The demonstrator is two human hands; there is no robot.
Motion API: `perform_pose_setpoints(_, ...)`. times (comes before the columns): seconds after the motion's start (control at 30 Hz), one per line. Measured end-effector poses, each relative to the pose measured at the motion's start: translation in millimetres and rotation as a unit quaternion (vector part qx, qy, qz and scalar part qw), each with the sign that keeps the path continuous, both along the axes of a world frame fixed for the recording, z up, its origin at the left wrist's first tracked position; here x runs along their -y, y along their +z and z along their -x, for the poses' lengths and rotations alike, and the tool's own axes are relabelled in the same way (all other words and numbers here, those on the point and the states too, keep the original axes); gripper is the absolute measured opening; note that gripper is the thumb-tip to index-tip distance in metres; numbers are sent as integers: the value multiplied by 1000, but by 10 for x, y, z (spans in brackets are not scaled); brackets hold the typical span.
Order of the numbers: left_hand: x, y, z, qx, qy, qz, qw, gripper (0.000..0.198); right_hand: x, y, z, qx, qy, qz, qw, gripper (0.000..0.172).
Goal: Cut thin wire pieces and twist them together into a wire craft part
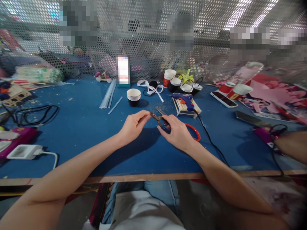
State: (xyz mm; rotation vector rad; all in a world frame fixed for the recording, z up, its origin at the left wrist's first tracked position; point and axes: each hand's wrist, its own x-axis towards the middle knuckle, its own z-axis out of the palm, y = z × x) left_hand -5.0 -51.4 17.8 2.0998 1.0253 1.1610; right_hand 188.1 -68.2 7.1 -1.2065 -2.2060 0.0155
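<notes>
My right hand (177,131) is wrapped round a pair of dark pliers (155,117), their jaws pointing left. My left hand (134,126) is closed in a pinch at the tip of the jaws; whatever lies between its fingers is too small to make out. Under my right hand lie red-handled scissors (196,132), with a blade showing beyond the fingers. Past my hands stands a small black-and-white paper cup (133,97). To the right of it, a blue hot glue gun (184,100) rests on a little wooden stick rack (193,108).
Clear glue sticks (107,94) lie left of the cup. White ribbon (153,89) and several cups stand at the back. The glue gun's cord (212,142) runs to the front edge. Another person's arm (291,146) reaches in at right. A white charger (25,151) lies at left.
</notes>
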Motion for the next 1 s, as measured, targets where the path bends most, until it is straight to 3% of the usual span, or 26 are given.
perform_pose_setpoints(0.23, -23, 23, 16, 41, -42, 75, 995, 24, -8, 17, 9, -3, 3, -1, 1000, 29)
perform_pose_setpoints(0.4, -73, 36, 51, 101, -125, 196, 967, 26, -13, 50, 14, 5, 22, 9, 1000, 32)
perform_pose_setpoints(0.5, -77, 50, 65, 116, -157, 230, 953, 25, -9, 54, 12, 5, 24, 11, 1000, 30)
perform_pose_setpoints(0.77, -84, 53, 82, 120, -180, 249, 944, 26, 7, 48, 12, 3, 22, 16, 1000, 30)
perform_pose_setpoints(1.0, -78, 43, 74, 108, -159, 232, 954, 25, 5, 16, -8, -7, 21, 17, 1000, 30)
